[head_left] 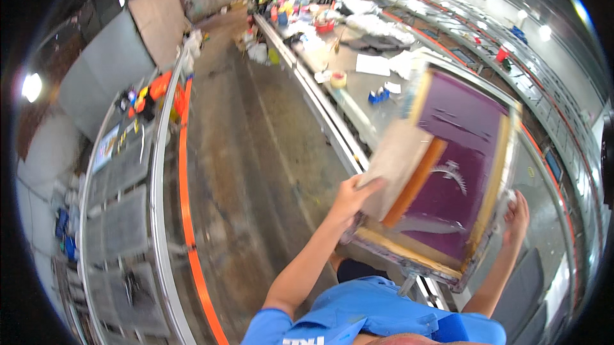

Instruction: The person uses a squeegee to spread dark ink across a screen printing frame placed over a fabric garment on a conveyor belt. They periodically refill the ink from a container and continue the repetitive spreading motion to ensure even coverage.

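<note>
My left hand (354,197) is closed around the near end of a wide squeegee with a pale wooden handle (395,163) and an orange blade (416,184). The squeegee lies slanted over the left side of a screen printing frame (404,249), hiding part of that edge. Purple mesh (457,115) fills the frame, with a small pale design and wet-looking streaks on it. At the frame's right edge my right hand (517,217) has its fingers curled together. Something small and white shows at those fingertips, too blurred to name.
Beyond the frame, a long table (348,63) carries a tape roll (338,79), blue pieces (378,95), paper (373,64) and piled containers. A metal rail runs along its left edge. Left across the aisle (256,127) stands another table (118,185) with an orange strip beside it.
</note>
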A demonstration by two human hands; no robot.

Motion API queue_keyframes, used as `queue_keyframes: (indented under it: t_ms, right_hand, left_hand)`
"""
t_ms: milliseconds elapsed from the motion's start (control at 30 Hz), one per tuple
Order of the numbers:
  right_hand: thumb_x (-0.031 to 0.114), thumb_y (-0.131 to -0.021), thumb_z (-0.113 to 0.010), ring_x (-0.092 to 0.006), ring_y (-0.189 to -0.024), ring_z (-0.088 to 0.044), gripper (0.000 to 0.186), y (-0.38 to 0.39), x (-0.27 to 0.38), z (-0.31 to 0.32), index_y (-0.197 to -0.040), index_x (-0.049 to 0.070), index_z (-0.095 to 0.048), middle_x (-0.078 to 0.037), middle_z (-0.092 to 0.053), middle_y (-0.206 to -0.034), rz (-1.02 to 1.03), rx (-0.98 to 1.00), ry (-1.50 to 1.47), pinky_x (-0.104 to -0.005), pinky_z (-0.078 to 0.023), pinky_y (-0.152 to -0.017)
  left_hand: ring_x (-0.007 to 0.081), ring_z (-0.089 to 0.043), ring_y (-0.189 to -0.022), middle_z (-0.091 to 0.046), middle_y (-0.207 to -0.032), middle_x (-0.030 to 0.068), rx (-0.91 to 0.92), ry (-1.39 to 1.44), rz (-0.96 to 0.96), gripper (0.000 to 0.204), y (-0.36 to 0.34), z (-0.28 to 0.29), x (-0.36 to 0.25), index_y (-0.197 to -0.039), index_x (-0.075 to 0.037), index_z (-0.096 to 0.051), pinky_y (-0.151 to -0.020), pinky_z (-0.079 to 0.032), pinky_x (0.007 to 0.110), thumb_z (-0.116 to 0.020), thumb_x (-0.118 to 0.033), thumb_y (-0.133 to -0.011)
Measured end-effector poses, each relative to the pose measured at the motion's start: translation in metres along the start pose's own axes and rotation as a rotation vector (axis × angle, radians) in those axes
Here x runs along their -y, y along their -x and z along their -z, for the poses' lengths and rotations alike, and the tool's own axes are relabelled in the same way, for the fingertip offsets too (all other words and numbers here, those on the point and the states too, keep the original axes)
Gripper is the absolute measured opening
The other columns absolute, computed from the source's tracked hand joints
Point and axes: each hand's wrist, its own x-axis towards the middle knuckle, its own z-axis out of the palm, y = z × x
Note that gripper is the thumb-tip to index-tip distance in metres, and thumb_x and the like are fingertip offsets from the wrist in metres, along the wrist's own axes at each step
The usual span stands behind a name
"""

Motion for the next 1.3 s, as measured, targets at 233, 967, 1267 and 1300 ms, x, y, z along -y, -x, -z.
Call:
queue_keyframes:
  t_ms: [233, 967, 1267, 1300]
  right_hand:
    - [0.025, -0.097, -0.068, -0.0009, -0.059, -0.04, 0.026, -0.036, -0.082, -0.418, -0.114, 0.005, -0.069, 0.008, -0.052, -0.074, -0.053, 0.377, -0.133, -0.0194, -0.03, -0.052]
    - [0.026, -0.099, -0.064, -0.0241, -0.095, -0.07, 0.035, 0.045, -0.123, -0.998, -0.129, 0.006, -0.062, -0.014, -0.072, -0.111, 0.238, 2.203, 0.247, -0.037, -0.055, -0.084]
    - [0.031, -0.086, -0.076, -0.0232, -0.086, -0.065, 0.043, -0.108, 0.011, -1.162, -0.116, 0.004, -0.065, -0.009, -0.07, -0.1, 1.464, 0.871, 0.008, -0.0377, -0.051, -0.072]
    - [0.053, -0.089, -0.069, -0.0253, -0.088, -0.061, 0.061, -0.121, 0.026, -1.169, -0.128, 0.008, -0.057, -0.01, -0.066, -0.103, 1.641, 0.69, -0.016, -0.0415, -0.047, -0.073]
  left_hand:
    - [0.016, -0.068, -0.093, -0.073, -0.108, 0.0112, -0.561, -0.218, -0.203, 0.049, -0.087, 0.243, -0.138, -0.116, 0.004, -0.069, -0.084, -0.054, 0.033, -0.081, -0.034, -0.088]
    - [0.0342, -0.059, -0.12, -0.056, -0.137, 0.0218, -1.108, -0.273, -0.102, 0.09, -0.209, 0.8, -0.395, -0.139, 0.011, -0.046, -0.103, -0.048, 0.046, -0.07, -0.06, -0.088]
    - [0.0283, -0.064, -0.111, -0.063, -0.125, 0.0187, -0.965, -0.307, -0.068, 0.079, -0.392, 0.945, -0.481, -0.133, 0.012, -0.053, -0.097, -0.05, 0.041, -0.071, -0.053, -0.091]
    - [0.0289, -0.063, -0.113, -0.062, -0.127, 0.0193, -0.918, -0.323, -0.092, 0.08, -0.434, 0.957, -0.488, -0.134, 0.012, -0.053, -0.098, -0.05, 0.041, -0.071, -0.052, -0.091]
